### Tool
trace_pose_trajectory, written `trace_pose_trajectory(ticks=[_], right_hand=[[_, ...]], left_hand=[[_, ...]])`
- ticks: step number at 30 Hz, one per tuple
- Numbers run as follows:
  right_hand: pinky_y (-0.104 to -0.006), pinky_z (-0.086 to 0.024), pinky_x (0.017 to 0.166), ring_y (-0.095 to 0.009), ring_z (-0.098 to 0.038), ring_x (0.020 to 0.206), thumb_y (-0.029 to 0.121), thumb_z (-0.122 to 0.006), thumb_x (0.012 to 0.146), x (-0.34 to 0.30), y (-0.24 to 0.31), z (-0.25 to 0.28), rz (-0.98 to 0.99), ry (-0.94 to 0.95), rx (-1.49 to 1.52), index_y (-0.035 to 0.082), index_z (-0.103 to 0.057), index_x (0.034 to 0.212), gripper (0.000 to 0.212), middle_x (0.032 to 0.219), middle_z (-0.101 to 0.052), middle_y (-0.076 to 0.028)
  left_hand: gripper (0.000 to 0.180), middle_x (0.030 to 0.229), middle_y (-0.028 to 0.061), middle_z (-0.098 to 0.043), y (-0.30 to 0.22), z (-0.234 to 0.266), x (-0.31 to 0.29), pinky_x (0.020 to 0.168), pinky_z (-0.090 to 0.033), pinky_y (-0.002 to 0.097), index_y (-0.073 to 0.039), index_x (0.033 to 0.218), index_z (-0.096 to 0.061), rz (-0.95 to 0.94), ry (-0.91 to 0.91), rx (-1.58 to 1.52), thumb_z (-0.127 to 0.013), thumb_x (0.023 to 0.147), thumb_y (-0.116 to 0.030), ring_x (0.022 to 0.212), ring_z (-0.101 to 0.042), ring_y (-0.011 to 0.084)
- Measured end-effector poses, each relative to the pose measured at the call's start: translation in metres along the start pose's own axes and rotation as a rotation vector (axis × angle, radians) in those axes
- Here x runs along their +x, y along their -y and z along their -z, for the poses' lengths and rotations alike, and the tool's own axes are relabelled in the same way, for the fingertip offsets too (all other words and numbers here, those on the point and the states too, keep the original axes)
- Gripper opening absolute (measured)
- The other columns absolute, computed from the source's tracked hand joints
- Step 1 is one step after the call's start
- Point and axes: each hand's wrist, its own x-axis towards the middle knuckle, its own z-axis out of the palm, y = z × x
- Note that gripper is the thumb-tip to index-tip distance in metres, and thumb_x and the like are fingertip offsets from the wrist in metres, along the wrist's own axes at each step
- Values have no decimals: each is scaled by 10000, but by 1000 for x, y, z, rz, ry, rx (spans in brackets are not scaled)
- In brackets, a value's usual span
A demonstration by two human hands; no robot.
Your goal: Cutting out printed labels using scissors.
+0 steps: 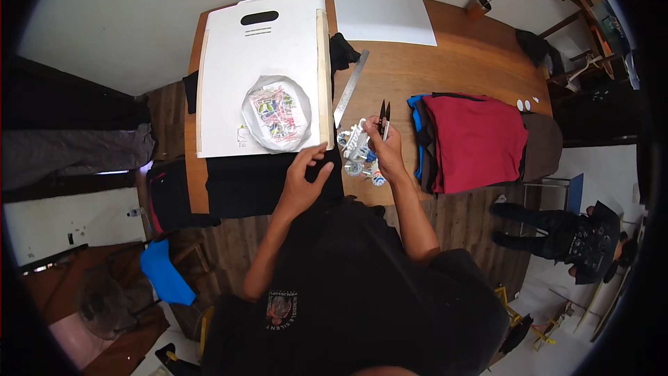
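Note:
My left hand [304,182] has its fingers apart, with the fingertips at the lower right corner of a white board [229,108] that has a handle slot at its top. Black cloth [257,184] comes out from under the board. On the board lies a round, whitish plastic bag [303,115] with colourful printed pieces inside. My right hand [390,154] grips a pair of small dark-bladed scissors [385,110], points facing away from me. Beside and partly behind that hand is a cluster of white and multicoloured cut-out pieces [355,150] on the wooden table [396,73].
A metal ruler [352,87] lies right of the board, below a white sheet [383,17]. At the right is a stack of folded dark red and dark garments [480,143]. A cup [478,6] stands at the far edge. Another person [577,240] is off to the right.

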Motion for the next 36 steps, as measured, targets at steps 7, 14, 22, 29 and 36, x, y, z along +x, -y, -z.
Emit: trace_pose_trajectory(ticks=[7, 14, 22, 29, 36], right_hand=[[-165, -369, 609, 0, -485, 712, 118, -705, 891, -14, 24, -36, 217, 74, -204, 11, -631, 961, 149, 839, -608, 30], [-155, -354, 590, -1, -490, 731, 115, -665, 923, -23, 50, -58, 271, 188, -171, 18, -631, 991, 124, 874, -592, 21], [-212, -319, 563, -58, -337, 595, 390, -250, 1051, -19, 41, -48, 195, 417, 14, -29, -511, 1232, 525, 821, -537, -25], [-242, -336, 562, -76, -362, 585, 379, -296, 1059, -32, 35, -50, 123, 377, 80, 0, -498, 1100, 432, 725, -471, -38], [-232, -332, 455, -88, -350, 446, 369, -284, 1072, -40, 41, -48, 81, 460, 29, 15, -484, 1067, 407, 546, -385, -9]], left_hand=[[428, 1063, 95, -607, -43, -8, 35, 796, -484, 242, 31, 1258, -477, -10, -42, -491, -661, 872, 41, 915, -620, 114], [284, 1001, 59, -592, -49, -4, 25, 775, -487, 222, 22, 1089, -518, 0, -81, -567, -661, 854, 94, 874, -597, 88], [356, 1049, 99, -594, -71, 6, 26, 784, -537, 242, 56, 1179, -515, 2, -203, -656, -630, 852, 138, 905, -616, 119], [407, 1106, 110, -572, -86, 8, 30, 746, -553, 238, 80, 1236, -500, -45, -262, -627, -625, 853, 138, 924, -609, 116], [321, 1139, 100, -566, -77, 9, 27, 749, -555, 230, 86, 1181, -580, -31, -290, -576, -625, 865, 123, 935, -616, 122]])
